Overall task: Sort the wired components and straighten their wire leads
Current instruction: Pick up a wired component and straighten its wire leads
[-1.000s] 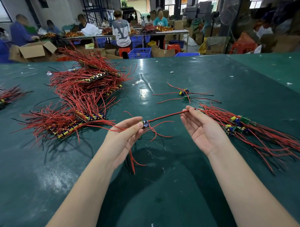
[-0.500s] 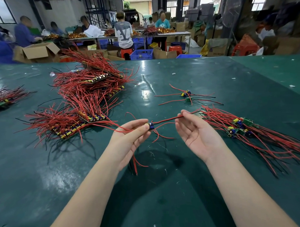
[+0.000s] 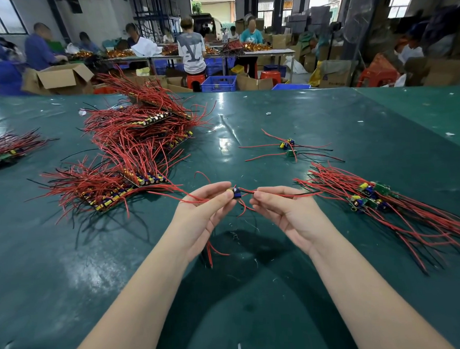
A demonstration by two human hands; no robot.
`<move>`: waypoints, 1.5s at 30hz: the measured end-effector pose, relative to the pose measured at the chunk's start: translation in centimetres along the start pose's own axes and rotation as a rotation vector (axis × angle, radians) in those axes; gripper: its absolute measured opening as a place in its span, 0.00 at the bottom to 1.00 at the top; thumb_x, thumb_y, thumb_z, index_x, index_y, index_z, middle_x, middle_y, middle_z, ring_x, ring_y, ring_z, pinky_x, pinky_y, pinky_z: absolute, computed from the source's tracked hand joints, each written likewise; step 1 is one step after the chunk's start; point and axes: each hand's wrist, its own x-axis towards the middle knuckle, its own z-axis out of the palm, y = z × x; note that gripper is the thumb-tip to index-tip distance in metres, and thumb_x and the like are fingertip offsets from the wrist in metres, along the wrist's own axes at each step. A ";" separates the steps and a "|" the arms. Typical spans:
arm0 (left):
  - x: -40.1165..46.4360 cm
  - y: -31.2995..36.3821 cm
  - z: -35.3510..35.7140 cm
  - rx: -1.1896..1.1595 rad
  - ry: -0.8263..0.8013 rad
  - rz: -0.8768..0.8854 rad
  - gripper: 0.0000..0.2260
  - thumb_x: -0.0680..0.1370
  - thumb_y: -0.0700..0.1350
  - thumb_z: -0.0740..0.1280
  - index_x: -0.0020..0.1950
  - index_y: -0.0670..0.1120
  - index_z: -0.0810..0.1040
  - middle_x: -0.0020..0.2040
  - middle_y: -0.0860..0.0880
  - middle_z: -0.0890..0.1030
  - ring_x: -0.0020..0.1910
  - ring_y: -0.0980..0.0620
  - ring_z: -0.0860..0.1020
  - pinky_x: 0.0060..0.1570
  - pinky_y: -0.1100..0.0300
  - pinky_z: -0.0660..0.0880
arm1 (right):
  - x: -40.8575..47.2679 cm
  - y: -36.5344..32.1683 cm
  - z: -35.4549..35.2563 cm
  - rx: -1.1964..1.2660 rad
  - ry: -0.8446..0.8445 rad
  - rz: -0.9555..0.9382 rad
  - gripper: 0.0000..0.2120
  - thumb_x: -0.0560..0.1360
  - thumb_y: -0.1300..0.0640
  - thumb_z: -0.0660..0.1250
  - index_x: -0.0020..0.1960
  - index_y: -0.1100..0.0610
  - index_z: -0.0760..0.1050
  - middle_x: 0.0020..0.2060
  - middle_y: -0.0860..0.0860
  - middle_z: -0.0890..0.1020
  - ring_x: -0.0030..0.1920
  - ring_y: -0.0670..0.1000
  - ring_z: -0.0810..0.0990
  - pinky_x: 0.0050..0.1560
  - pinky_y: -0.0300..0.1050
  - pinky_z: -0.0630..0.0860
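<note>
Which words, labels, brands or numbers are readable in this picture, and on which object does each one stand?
"LV": large dark letters on the back of a grey T-shirt at the far tables.
Cardboard box, right background: dark print, too blurred to read.
Held component and boards: markings too small to read.

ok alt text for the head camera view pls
Over a green table, the left hand pinches a small blue component while the right hand pinches its red wire. Piles of red-wired parts lie left and right.
</note>
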 end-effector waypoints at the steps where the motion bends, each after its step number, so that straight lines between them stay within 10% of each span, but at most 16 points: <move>1: 0.0 0.0 0.0 -0.007 0.003 0.004 0.10 0.65 0.34 0.70 0.45 0.39 0.82 0.40 0.43 0.85 0.37 0.53 0.84 0.37 0.68 0.78 | 0.0 0.0 0.0 -0.016 -0.007 0.007 0.04 0.61 0.67 0.73 0.35 0.62 0.84 0.34 0.58 0.85 0.36 0.52 0.85 0.39 0.38 0.80; 11: 0.2 -0.1 -0.4 0.065 -0.056 -0.057 0.10 0.66 0.36 0.70 0.47 0.40 0.82 0.42 0.44 0.85 0.39 0.54 0.84 0.38 0.68 0.78 | 0.0 -0.4 -0.2 0.029 -0.041 0.030 0.10 0.67 0.61 0.72 0.47 0.63 0.82 0.44 0.60 0.85 0.44 0.55 0.86 0.43 0.42 0.81; 36: 0.3 -0.1 -0.5 0.242 -0.001 0.065 0.09 0.80 0.38 0.62 0.48 0.42 0.82 0.41 0.51 0.84 0.39 0.59 0.81 0.41 0.68 0.77 | 0.0 0.0 0.2 0.037 -0.053 0.056 0.06 0.65 0.61 0.72 0.41 0.61 0.86 0.41 0.58 0.86 0.41 0.54 0.86 0.40 0.39 0.81; 45: 0.3 0.6 -0.4 -0.016 0.015 0.094 0.05 0.76 0.34 0.64 0.44 0.37 0.80 0.39 0.45 0.84 0.41 0.52 0.84 0.43 0.69 0.77 | 0.0 -0.6 0.1 0.179 0.052 0.110 0.10 0.75 0.65 0.67 0.39 0.61 0.85 0.40 0.58 0.85 0.39 0.53 0.86 0.37 0.38 0.80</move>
